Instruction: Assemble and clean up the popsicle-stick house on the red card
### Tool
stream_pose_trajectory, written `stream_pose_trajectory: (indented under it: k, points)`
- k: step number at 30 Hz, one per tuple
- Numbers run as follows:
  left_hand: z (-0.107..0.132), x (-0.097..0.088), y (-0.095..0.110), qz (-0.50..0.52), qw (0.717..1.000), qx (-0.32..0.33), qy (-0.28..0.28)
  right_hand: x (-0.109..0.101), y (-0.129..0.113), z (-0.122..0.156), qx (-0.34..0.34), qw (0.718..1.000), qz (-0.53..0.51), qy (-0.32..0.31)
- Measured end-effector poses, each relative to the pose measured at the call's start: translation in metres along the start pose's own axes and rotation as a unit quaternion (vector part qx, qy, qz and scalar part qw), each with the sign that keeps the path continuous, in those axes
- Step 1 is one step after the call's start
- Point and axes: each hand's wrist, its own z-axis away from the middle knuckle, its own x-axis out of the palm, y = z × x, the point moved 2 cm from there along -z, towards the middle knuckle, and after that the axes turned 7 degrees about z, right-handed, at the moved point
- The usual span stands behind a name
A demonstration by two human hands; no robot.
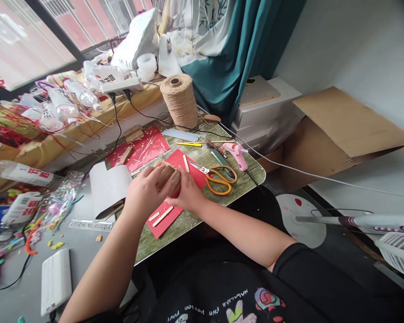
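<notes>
A small block built of wooden craft sticks [170,177] is held between both my hands over a red paper sheet [161,224] on a small green table [202,211]. My left hand [146,190] wraps its fingers round the block's left side. From the right, my right hand [188,195] presses against the same block with curled fingers. Two loose craft sticks [161,216] lie on the red sheet just below my hands.
Orange-handled scissors [220,179], a pink glue gun [237,154], a yellow pencil [188,144] and a big twine spool [181,101] sit further back on the table. A second red sheet [141,150] and white paper [109,186] lie left. Cardboard boxes [340,130] stand right. Clutter fills the left.
</notes>
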Motion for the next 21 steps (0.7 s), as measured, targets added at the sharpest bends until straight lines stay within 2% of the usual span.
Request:
stream_pose_trajectory:
  k: [4, 11, 17, 21]
  points:
    - [-0.008, -0.003, 0.004, -0.014, 0.999, -0.01, -0.029, 0.003, 0.001, 0.001, 0.001, 1.0, 0.005, 0.004]
    - [-0.009, -0.001, 0.004, -0.019, 0.999, -0.036, -0.015, 0.001, 0.0, 0.001, 0.01, 1.0, 0.0, -0.001]
    - [-0.023, -0.005, 0.021, -0.034, 0.995, -0.066, -0.07, -0.003, 0.001, 0.0, 0.018, 1.0, -0.019, -0.008]
    - [-0.029, -0.005, 0.03, -0.068, 0.994, -0.07, -0.044, -0.004, -0.001, -0.001, 0.029, 0.999, -0.011, -0.008]
